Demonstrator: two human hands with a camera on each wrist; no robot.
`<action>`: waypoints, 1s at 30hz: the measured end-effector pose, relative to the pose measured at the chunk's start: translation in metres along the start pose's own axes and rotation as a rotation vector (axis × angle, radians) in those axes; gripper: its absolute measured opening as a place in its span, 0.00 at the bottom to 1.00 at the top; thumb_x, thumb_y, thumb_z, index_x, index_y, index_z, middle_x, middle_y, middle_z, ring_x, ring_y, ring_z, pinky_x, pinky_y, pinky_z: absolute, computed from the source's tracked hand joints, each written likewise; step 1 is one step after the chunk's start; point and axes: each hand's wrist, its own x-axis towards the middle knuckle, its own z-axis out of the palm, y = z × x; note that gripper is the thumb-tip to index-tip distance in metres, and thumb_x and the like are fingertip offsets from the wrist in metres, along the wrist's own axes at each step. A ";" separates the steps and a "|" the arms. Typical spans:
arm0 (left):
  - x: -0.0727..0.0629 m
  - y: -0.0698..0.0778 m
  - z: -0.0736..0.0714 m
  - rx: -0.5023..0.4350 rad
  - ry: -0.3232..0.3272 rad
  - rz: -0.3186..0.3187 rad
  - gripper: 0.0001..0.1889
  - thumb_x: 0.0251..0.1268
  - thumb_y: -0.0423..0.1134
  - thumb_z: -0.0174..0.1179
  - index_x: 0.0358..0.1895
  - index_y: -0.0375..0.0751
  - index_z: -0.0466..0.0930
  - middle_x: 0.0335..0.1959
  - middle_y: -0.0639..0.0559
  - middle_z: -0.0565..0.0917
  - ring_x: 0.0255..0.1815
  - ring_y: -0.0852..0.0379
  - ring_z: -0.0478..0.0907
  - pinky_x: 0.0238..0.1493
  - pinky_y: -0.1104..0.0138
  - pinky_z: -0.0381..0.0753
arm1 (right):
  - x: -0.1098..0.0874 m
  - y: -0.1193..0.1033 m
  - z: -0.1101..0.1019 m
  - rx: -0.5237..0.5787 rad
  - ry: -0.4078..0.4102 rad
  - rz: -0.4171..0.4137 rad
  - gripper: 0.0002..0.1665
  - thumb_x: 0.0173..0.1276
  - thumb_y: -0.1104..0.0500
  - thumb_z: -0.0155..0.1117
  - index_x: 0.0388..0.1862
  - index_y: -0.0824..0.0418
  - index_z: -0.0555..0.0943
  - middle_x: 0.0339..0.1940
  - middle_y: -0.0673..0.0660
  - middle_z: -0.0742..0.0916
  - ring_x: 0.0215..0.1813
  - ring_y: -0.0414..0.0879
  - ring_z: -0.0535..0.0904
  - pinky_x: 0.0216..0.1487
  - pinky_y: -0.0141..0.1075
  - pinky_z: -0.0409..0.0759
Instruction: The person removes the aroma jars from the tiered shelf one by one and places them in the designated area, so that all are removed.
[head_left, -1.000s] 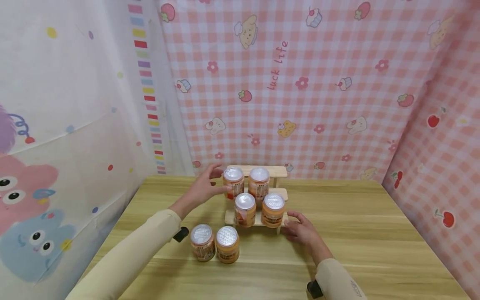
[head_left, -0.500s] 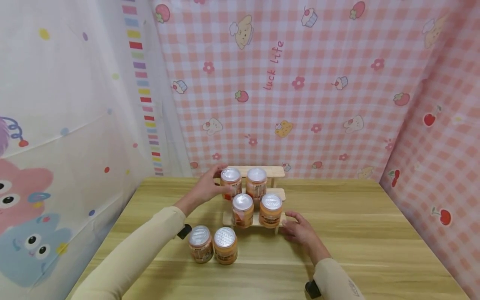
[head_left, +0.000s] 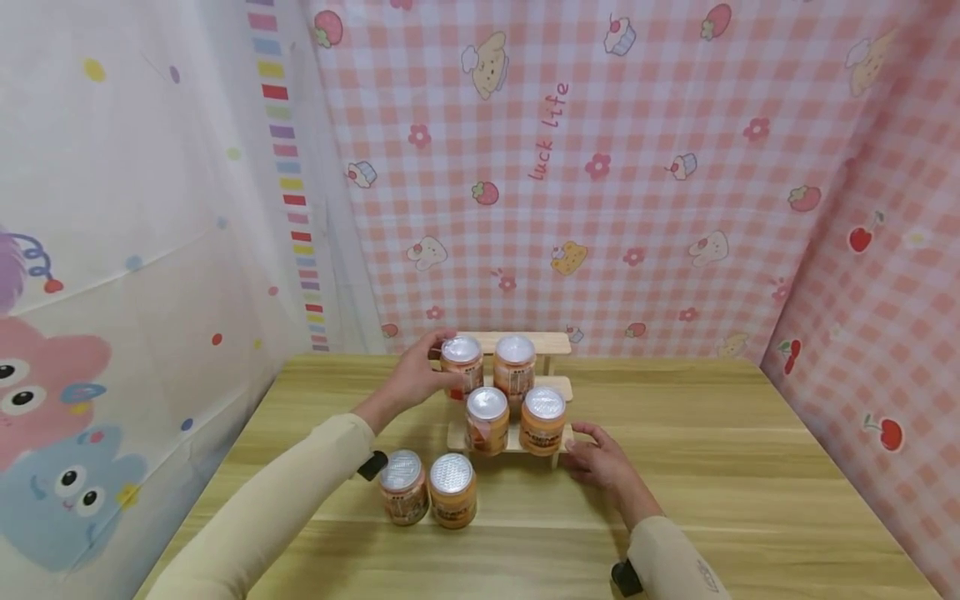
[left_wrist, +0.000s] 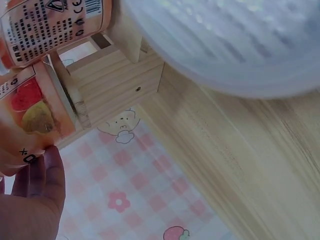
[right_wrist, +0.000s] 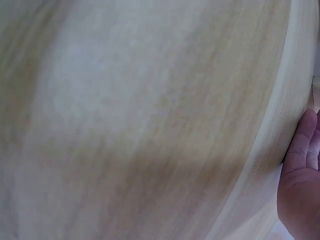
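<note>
My left hand grips an orange-labelled can with a silver lid, thumb across its front and fingers round its far left side. This can stands upright at the left of the middle step of a small wooden tiered rack; its label shows fruit in the left wrist view. Beside it is a matching can. On the lowest step stand a left can and a right can. With extended fingers, my right hand touches the right end of that lowest step.
Two more cans stand on the wood-grain table, a left one and a right one, in front of the rack and near my left sleeve. A pink checked cloth hangs behind the table.
My left fingers have closed in around the back left can. The camera view has shifted slightly; my right hand stays at the rack's end and the other cans keep their places.
</note>
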 end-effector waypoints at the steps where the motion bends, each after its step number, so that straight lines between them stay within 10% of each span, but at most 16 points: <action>1: -0.001 -0.001 -0.001 -0.006 0.008 0.001 0.40 0.53 0.37 0.76 0.70 0.42 0.66 0.58 0.43 0.76 0.58 0.44 0.74 0.55 0.53 0.77 | 0.000 0.000 0.000 0.000 0.000 0.000 0.27 0.75 0.62 0.57 0.68 0.67 0.63 0.45 0.57 0.87 0.44 0.51 0.84 0.45 0.44 0.82; 16: -0.034 -0.002 -0.048 -0.061 0.098 0.013 0.37 0.52 0.33 0.74 0.66 0.36 0.66 0.56 0.39 0.73 0.57 0.42 0.72 0.53 0.53 0.78 | 0.000 0.001 0.001 -0.018 -0.004 -0.006 0.28 0.76 0.61 0.56 0.70 0.67 0.62 0.49 0.63 0.86 0.47 0.52 0.84 0.51 0.48 0.81; 30: -0.109 -0.040 -0.089 -0.026 0.138 -0.079 0.36 0.55 0.32 0.72 0.66 0.32 0.64 0.57 0.37 0.72 0.58 0.42 0.71 0.51 0.58 0.77 | -0.001 -0.002 0.002 -0.045 -0.010 0.011 0.27 0.77 0.60 0.54 0.70 0.66 0.62 0.52 0.64 0.84 0.48 0.51 0.83 0.52 0.47 0.81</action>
